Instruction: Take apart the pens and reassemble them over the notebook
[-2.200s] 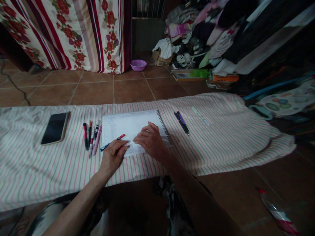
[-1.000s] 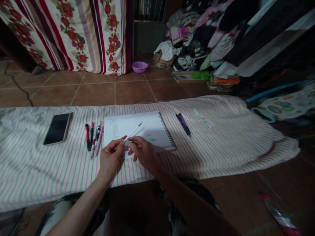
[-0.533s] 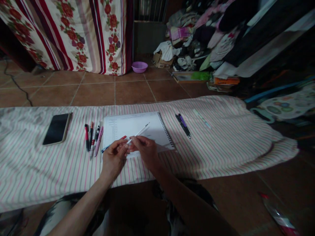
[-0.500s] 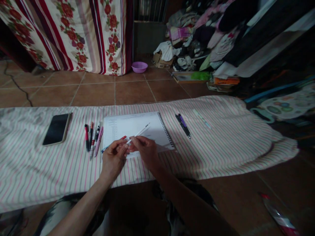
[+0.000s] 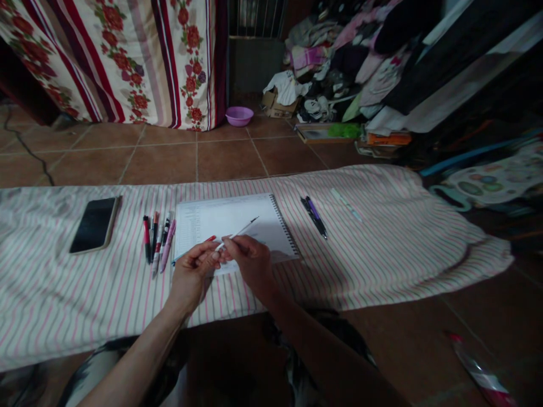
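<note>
My left hand (image 5: 193,271) and my right hand (image 5: 253,257) meet over the lower part of a spiral notebook (image 5: 237,206). Both pinch a thin white pen refill (image 5: 241,230), which slants up to the right and ends in a dark tip. The right fingers grip it further up, while the left fingertips close round its lower end. Beside the left hand a red piece (image 5: 211,238) shows over the page; its kind is partly hidden. Left of the notebook lie several pens (image 5: 156,243) side by side. Two dark pens (image 5: 314,216) rest to its right.
A phone (image 5: 94,225) lies at the left of the striped cloth (image 5: 382,243). A pale green and white pen (image 5: 347,204) is at the right. Beyond the cloth a purple basin (image 5: 240,116) stands on the tiles. A bottle (image 5: 481,367) lies on the floor at lower right.
The view has shifted slightly. Both hands keep their pinch on the refill, whose dark tip now shows more plainly. Nothing else has visibly moved.
</note>
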{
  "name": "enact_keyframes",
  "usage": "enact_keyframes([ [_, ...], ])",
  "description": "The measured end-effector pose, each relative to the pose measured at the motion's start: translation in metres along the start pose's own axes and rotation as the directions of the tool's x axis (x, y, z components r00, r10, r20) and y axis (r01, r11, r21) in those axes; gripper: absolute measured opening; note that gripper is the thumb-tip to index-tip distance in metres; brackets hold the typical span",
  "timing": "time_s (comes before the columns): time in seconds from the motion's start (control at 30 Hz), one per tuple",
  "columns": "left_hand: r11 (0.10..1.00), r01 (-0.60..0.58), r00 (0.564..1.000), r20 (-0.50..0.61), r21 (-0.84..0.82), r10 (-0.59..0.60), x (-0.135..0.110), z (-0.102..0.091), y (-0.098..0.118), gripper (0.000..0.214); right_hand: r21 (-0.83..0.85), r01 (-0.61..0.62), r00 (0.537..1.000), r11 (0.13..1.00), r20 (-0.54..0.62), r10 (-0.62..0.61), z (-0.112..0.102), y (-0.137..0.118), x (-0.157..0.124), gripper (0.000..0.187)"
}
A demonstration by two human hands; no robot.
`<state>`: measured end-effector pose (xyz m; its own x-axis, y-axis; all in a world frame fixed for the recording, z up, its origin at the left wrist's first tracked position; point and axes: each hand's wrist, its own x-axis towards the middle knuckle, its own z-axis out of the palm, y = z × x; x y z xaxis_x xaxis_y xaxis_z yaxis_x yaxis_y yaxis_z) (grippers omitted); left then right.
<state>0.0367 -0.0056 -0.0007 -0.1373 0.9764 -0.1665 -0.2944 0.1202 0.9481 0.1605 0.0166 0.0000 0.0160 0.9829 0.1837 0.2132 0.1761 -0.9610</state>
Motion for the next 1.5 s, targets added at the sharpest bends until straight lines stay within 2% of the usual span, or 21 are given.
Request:
enact_keyframes([
  [0.27,0.998,-0.065,0.997,0.03,0.025,0.064,-0.002,0.002,0.005,0.031,-0.08,0.065,0.998,0.995,-0.011,-0.066,-0.001,-0.003,0.001,0.023],
  [0.47,0.995,-0.096,0.995,0.014,0.037,0.095,-0.001,-0.001,0.0,0.019,-0.026,0.05,0.999,0.998,0.017,-0.049,-0.002,-0.007,0.001,0.023],
  [0.6,0.994,-0.089,0.996,-0.002,0.07,0.09,-0.003,0.0,0.002,0.017,-0.035,0.062,0.997,0.997,0.037,-0.061,-0.002,-0.007,0.001,0.021],
  [0.77,0.997,-0.062,0.998,-0.007,0.049,0.062,-0.004,0.004,0.007,0.026,-0.082,0.081,0.996,0.993,0.045,-0.077,-0.004,-0.007,0.001,0.019],
  [0.97,0.994,-0.087,0.996,-0.002,0.062,0.088,-0.004,0.006,0.008,0.022,-0.117,0.166,0.985,0.979,0.062,-0.16,-0.007,-0.012,0.002,0.022],
  [1.23,0.985,-0.151,0.988,-0.004,0.082,0.152,-0.003,0.004,0.009,0.017,-0.063,0.201,0.978,0.978,0.066,-0.196,-0.005,-0.01,0.0,0.023],
  [1.37,0.986,-0.149,0.989,-0.005,0.075,0.15,-0.002,0.003,0.008,0.016,-0.039,0.16,0.986,0.986,0.048,-0.158,-0.002,-0.006,-0.001,0.023],
  [1.5,0.986,-0.131,0.991,-0.022,0.098,0.134,-0.001,0.004,0.008,0.018,0.044,0.04,0.996,0.998,0.071,-0.044,0.0,-0.003,0.0,0.017],
])
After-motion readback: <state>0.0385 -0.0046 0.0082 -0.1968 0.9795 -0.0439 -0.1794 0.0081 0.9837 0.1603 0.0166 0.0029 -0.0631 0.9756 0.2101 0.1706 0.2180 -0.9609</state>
